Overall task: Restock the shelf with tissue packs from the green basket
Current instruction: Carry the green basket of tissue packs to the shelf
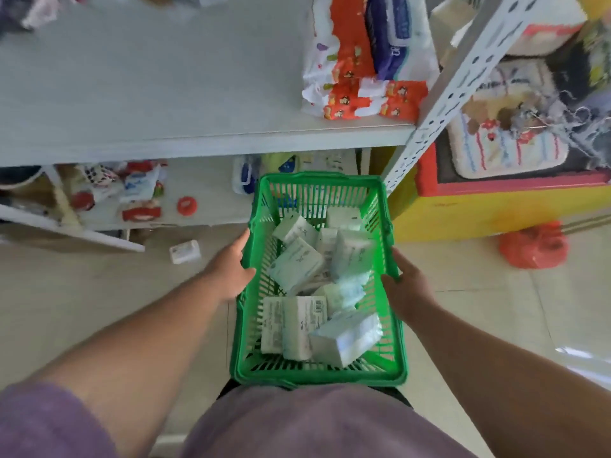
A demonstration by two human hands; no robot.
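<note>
Basket [317, 375] between both hands [231, 269].

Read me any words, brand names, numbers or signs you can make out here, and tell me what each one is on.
No text here can be read.
tissue packs in the green basket: printed lines and a barcode, too small and blurred.
red and white packs on the upper shelf: cartoon figures, lettering blurred.
purple pack: white label, unreadable.
red-lidded items on the lower shelf: blurred.
</note>
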